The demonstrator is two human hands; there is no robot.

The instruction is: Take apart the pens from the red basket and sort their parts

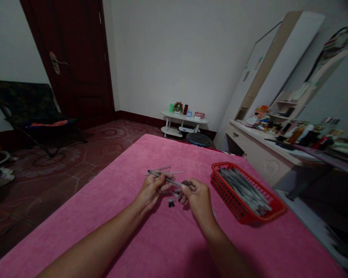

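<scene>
A slim grey pen [169, 180] with a dark far end slants between my two hands. My left hand [151, 190] is closed around its middle, thumb on top. At the pen's other end, my right hand [196, 194] pinches with thumb and fingers. A small black-ended piece shows under the right fingers, too blurred to name. Two small black-and-clear pen caps [171, 203] lie on the pink cloth [104, 208] between my wrists. Beyond the left hand lie a few loose pale pen barrels [176, 172]. Parts beneath the hands are partly hidden.
To the right stands a red plastic basket [226, 195] holding many grey pens [246, 189]. A dresser [266, 154] with bottles is further right. A low white stand [185, 116] is by the far wall, and a folding chair [31, 108] at left.
</scene>
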